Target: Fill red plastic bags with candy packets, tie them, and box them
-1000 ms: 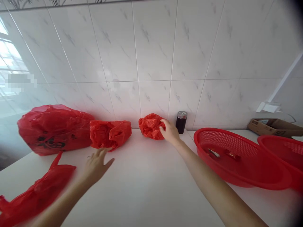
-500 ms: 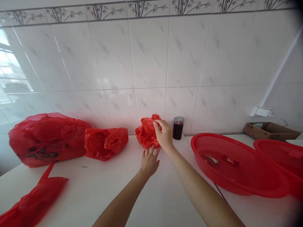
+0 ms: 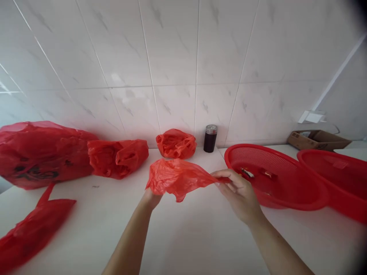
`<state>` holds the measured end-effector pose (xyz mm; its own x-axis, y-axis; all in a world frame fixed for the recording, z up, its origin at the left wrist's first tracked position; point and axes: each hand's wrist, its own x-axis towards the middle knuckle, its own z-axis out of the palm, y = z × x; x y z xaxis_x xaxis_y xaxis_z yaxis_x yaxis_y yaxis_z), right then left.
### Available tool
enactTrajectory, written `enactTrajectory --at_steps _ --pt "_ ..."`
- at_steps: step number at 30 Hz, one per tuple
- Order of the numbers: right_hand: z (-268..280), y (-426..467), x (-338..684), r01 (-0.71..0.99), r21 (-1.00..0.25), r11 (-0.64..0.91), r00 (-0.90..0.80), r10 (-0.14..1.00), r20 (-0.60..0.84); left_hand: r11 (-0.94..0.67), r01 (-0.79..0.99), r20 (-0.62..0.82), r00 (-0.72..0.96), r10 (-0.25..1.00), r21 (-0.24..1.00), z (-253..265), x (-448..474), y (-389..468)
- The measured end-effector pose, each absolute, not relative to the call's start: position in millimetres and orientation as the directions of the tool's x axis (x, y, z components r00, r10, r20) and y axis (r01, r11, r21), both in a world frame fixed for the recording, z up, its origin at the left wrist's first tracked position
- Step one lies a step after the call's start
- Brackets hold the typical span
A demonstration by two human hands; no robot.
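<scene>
A thin red plastic bag is stretched out between my two hands above the white table. Its right end is pinched between the thumb and fingers of my right hand. At the other end my left hand holds the bag up, its fingers covered by the plastic. Just behind lies a crumpled bundle of red plastic bags against the tiled wall. To that bundle's right stands a dark cup with a silver lid.
Two red plastic baskets stand on the right, the nearer holding a few small wrapped items. A cardboard box is behind them. At left are a large stuffed red bag, a smaller red bundle and another red bag in front.
A single bag has come away from the crumpled bundle toward me. My right hand has moved right and nearer, spreading it; my left hand has moved left under the plastic. The view has tilted down.
</scene>
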<state>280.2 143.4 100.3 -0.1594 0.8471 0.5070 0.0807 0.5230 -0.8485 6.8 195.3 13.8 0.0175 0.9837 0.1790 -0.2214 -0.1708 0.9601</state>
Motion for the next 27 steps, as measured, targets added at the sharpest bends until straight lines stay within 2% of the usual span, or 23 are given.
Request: enactTrajectory --at_steps 3,5,7,9,10,12,14,15,17,20,24,25,27 --pt "85 141 279 -0.034 -0.887 0.461 -0.105 0.881 0.462 0.146 -0.446 0.004 0.318 0.948 0.883 3 10 139" --pt "82 143 276 -0.160 -0.882 0.443 -0.148 0.873 0.465 0.352 -0.494 -0.086 0.483 0.872 0.795 -2 20 113" --pt "82 144 276 -0.235 -0.879 0.415 -0.246 0.850 0.467 0.396 -0.473 -0.128 0.503 0.855 0.787 -3 28 99" --pt "82 144 284 -0.216 -0.879 0.425 -0.318 0.821 0.475 0.344 -0.467 -0.121 0.443 0.888 0.814 -1 30 95" --pt "82 144 291 -0.178 -0.870 0.460 -0.326 0.807 0.493 0.299 -0.482 -0.123 0.363 0.924 0.824 1 27 96" --pt "81 144 310 -0.036 -0.823 0.567 -0.290 0.782 0.552 0.165 -0.531 -0.135 0.094 0.986 0.831 5 13 99" --pt "80 144 330 0.182 -0.743 0.644 -0.251 0.761 0.598 0.014 -0.558 -0.141 -0.186 0.972 0.830 9 -4 103" --pt "80 145 338 0.295 -0.700 0.651 -0.244 0.759 0.603 -0.036 -0.561 -0.141 -0.269 0.953 0.827 11 -12 103" --pt "80 144 350 0.467 -0.632 0.619 -0.256 0.778 0.574 -0.051 -0.562 -0.144 -0.297 0.944 0.826 12 -22 102" --pt "85 134 348 0.574 -0.569 0.588 -0.262 0.791 0.553 -0.002 -0.559 -0.190 -0.286 0.939 0.829 8 -20 98" --pt "90 111 313 0.510 -0.537 0.673 -0.171 0.690 0.703 0.053 -0.561 -0.242 -0.268 0.932 0.826 -1 -1 92" --pt "88 106 301 0.467 -0.558 0.685 -0.208 0.699 0.684 0.065 -0.561 -0.250 -0.261 0.932 0.826 -3 2 92" --pt "77 102 277 0.437 -0.634 0.638 -0.353 0.770 0.532 0.086 -0.557 -0.263 -0.247 0.933 0.826 -7 7 90"
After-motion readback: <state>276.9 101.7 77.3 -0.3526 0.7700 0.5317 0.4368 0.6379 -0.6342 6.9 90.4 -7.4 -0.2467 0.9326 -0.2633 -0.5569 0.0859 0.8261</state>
